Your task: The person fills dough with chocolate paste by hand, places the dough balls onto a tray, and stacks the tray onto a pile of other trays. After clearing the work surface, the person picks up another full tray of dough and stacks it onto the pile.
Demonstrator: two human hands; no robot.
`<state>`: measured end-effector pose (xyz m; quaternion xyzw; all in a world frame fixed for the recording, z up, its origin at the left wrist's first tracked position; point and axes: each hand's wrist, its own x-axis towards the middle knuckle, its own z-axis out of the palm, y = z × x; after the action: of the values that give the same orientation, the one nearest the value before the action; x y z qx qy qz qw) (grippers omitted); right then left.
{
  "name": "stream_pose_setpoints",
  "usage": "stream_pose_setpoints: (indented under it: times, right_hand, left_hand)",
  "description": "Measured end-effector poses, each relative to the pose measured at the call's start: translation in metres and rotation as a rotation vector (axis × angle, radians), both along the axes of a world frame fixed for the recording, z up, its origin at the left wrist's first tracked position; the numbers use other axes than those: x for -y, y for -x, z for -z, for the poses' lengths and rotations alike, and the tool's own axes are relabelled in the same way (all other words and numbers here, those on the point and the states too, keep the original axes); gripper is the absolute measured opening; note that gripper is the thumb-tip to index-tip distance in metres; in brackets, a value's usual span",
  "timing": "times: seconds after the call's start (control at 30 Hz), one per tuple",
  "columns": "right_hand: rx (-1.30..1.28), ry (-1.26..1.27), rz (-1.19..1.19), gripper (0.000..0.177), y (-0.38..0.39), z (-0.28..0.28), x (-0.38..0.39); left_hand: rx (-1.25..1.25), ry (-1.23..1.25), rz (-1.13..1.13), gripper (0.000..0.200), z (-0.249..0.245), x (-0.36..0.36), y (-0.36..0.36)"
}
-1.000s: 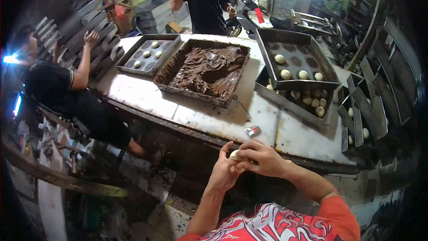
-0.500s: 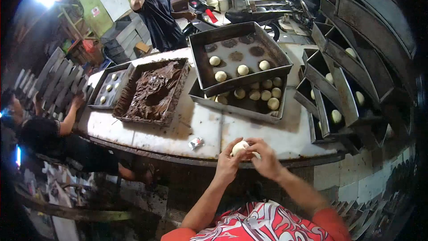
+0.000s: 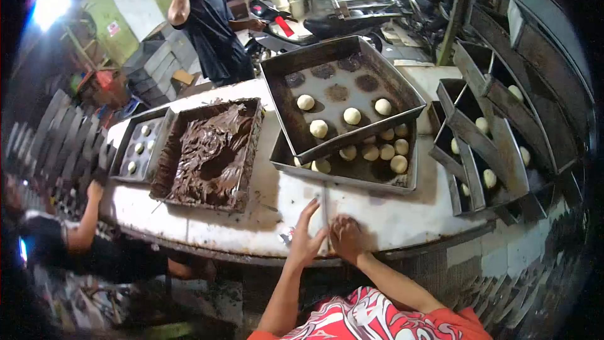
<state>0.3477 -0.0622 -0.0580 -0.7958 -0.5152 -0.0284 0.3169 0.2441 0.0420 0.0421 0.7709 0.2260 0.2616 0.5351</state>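
Note:
My left hand (image 3: pixel 306 239) is held over the table's front edge, fingers spread and nothing in them. Just right of it, my right hand (image 3: pixel 346 237) rests palm down on the white tabletop (image 3: pixel 402 214) with its fingers curled in. Whatever is under that palm is hidden; no dough ball shows between the hands. A small silvery-white and red piece (image 3: pixel 287 235) lies beside my left hand, partly covered by it. Beyond the hands, an upper metal pan (image 3: pixel 296 132) holding several pale dough balls (image 3: pixel 352 116) sits askew on a lower pan (image 3: pixel 371 179) with more balls.
A pan of brown chocolate-like paste (image 3: pixel 204 157) stands left, beside a smaller pan (image 3: pixel 119 173) with dough balls. Stacked narrow tins (image 3: pixel 465 119), some holding dough, rise at right. One person (image 3: pixel 217 38) stands across the table; another person (image 3: pixel 82 230) works at left. A motorcycle (image 3: pixel 327 28) is behind.
Both hands were together around a white dough ball. They have parted: my left hand opened, and my right hand came down onto the tabletop. The ball is out of sight. The view shifted slightly.

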Motion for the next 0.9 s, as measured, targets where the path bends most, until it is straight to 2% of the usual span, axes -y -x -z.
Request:
stream_pose_setpoints:
  times: [0.03,0.1,0.17,0.23,0.27,0.33,0.37,0.43,0.5,0.53,0.57,0.63,0.67,0.73,0.77,0.8,0.83,0.87,0.9]
  right_hand:
    - [-0.153,0.02,-0.113,0.02,0.002,0.006,0.01]
    - [0.002,-0.056,-0.143,0.014,-0.004,-0.039,0.049]
    - [0.087,0.033,-0.039,0.016,-0.036,-0.033,0.079]
    - [0.177,0.106,0.329,0.012,-0.059,-0.044,0.059]
    - [0.181,0.118,0.344,0.012,-0.065,-0.046,0.039]
    - [-0.071,-0.01,0.52,0.012,-0.076,-0.023,-0.006]
    - [-0.312,-0.033,0.538,0.008,-0.082,0.03,-0.013]
    - [-0.276,-0.118,0.335,0.005,-0.023,-0.029,-0.024]
    - [-0.149,0.084,0.231,0.005,-0.001,-0.042,-0.007]
    - [-0.028,0.224,0.12,0.015,0.001,-0.055,0.011]
    - [-0.019,0.225,0.119,0.015,-0.004,-0.068,0.019]
    - [-0.066,0.605,0.014,0.023,-0.018,-0.088,0.032]
    - [-0.427,0.855,-0.173,0.032,-0.053,-0.101,0.027]
    - [-0.705,0.955,-0.353,0.042,-0.093,-0.188,-0.025]
    - [-0.574,0.647,-0.446,0.044,-0.124,-0.19,-0.038]
    - [-0.29,0.417,-0.376,0.04,-0.131,-0.236,-0.063]
    - [-0.288,0.181,-0.391,0.036,-0.169,-0.23,-0.089]
    - [-0.302,0.264,-0.126,0.033,-0.176,-0.268,-0.113]
    - [-0.034,-0.144,-0.252,0.029,-0.215,-0.247,-0.149]
  left_hand:
    - [0.051,0.149,-0.056,0.055,0.002,-0.012,0.014]
    - [0.007,0.171,-0.07,0.044,0.011,-0.032,0.046]
    - [0.029,0.173,-0.044,0.041,0.019,-0.047,0.071]
    - [0.005,0.281,0.007,0.04,0.016,-0.059,0.088]
    - [-0.006,0.267,0.015,0.038,0.019,-0.064,0.091]
    - [0.022,0.367,0.073,0.036,0.017,-0.072,0.088]
    - [0.048,0.456,0.113,0.035,0.012,-0.075,0.083]
    - [0.058,0.467,0.159,0.034,-0.009,-0.08,0.076]
    - [0.085,0.321,0.248,0.034,-0.019,-0.089,0.07]
    - [0.085,0.335,0.237,0.034,-0.021,-0.093,0.071]
    - [0.094,0.336,0.236,0.034,-0.019,-0.096,0.074]
    - [0.058,0.524,0.163,0.034,-0.014,-0.097,0.081]
    - [0.026,0.49,0.14,0.035,-0.011,-0.096,0.084]
    - [0.018,0.552,0.118,0.035,-0.007,-0.089,0.089]
    - [0.016,0.618,0.083,0.035,-0.006,-0.086,0.089]
    - [0.05,0.612,0.051,0.035,-0.007,-0.079,0.087]
    - [0.043,0.608,0.029,0.035,-0.012,-0.072,0.082]
    - [0.066,0.63,-0.016,0.034,-0.019,-0.064,0.075]
    - [0.092,0.648,-0.064,0.033,-0.024,-0.056,0.067]
